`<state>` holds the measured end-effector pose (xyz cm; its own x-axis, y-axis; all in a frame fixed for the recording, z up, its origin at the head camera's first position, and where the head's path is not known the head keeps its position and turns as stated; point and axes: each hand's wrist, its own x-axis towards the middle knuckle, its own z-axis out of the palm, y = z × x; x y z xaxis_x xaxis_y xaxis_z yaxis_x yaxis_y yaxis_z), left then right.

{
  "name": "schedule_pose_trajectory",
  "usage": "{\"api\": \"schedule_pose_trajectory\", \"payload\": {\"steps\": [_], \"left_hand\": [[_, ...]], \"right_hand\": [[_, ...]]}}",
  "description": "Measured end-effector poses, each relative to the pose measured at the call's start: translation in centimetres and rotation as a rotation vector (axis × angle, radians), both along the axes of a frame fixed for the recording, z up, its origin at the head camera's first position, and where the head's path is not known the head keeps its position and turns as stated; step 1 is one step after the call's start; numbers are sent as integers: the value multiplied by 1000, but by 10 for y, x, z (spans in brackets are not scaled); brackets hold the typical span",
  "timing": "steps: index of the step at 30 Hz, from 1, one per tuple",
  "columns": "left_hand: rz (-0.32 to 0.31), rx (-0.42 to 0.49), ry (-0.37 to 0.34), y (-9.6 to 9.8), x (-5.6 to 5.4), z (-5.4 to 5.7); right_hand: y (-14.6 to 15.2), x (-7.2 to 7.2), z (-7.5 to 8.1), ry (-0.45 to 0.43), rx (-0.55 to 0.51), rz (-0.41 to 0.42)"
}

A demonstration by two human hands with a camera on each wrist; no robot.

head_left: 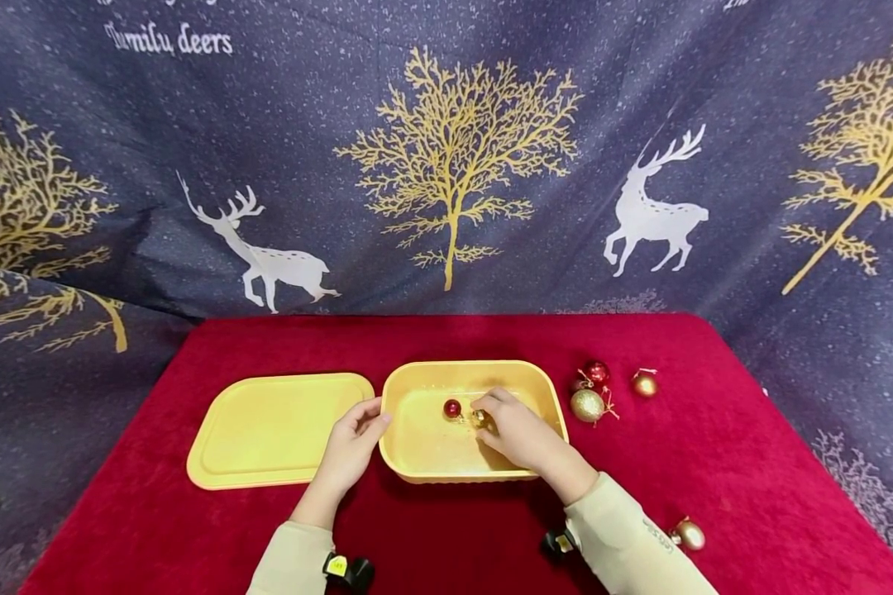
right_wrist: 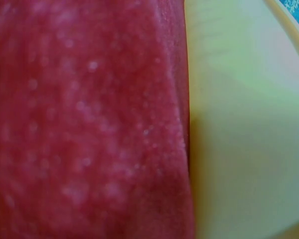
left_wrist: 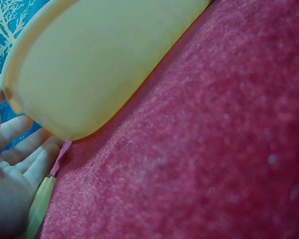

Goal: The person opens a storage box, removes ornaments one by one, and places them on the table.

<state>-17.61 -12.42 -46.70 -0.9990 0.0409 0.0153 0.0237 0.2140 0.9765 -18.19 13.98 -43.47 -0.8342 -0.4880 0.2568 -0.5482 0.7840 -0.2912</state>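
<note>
A yellow rectangular box stands open on the red cloth. Inside it lies a small red Christmas ball. My right hand reaches into the box, and its thumb and fingers pinch a small gold Christmas ball beside the red one. At the box's left end is my left hand, its fingers fairly straight against the outer wall and the thumb at the rim. The left wrist view shows those fingers spread under the box's corner. In the right wrist view only cloth and the box's side appear; the right hand is out of sight.
A yellow lid lies flat left of the box. To the right sit a gold glittery ball, a shiny red ball and another gold ball. One more gold ball lies by my right sleeve. A patterned curtain hangs behind.
</note>
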Motion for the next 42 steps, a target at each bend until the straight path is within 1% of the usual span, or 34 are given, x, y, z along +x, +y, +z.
{"api": "schedule_pose_trajectory", "payload": {"steps": [10,19,27,34,42], "left_hand": [[0,-3,-12,-1,-1,-1],[-2,14,-12,0,1,-1],[-6,16,-3,0,1,1],[-5,13,-7,0,1,1],[-2,22,-9,0,1,1]], "right_hand": [[1,0,1,-7,-18,2],[0,1,1,20,-35,-1],[1,-1,1,39,-101,26],[3,-1,0,29,-163,9],[4,0,1,33,-268,2]]}}
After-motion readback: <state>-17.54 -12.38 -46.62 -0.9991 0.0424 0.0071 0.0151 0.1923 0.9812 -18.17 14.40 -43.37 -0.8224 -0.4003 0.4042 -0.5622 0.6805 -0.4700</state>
